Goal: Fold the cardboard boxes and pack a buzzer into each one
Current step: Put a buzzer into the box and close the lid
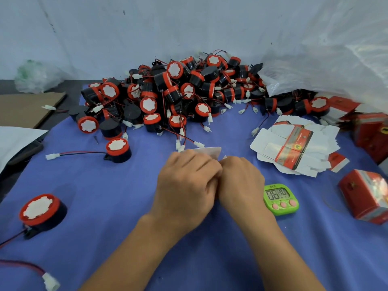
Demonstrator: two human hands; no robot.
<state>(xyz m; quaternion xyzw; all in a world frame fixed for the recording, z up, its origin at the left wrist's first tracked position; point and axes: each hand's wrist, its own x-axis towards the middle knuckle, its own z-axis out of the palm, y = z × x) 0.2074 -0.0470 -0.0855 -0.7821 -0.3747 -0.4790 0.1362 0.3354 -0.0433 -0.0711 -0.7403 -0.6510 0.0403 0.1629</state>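
The left hand [186, 185] and right hand [241, 181] meet above the blue-clothed worktop [117, 185], fingers curled around a white cardboard box blank [206, 151] whose top edge shows past the knuckles. Behind lies a heap of black-and-red round buzzers [178, 91]. A stack of flat printed box blanks [294, 148] sits right, near a green digital timer [281, 199].

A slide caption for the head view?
Left hand and right hand hold a cardboard box on a blue cloth near piled buzzers.

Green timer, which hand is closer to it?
Right. The right hand sits just left of the green timer; the left hand is farther left, beyond the right. Both grip a cardboard box.
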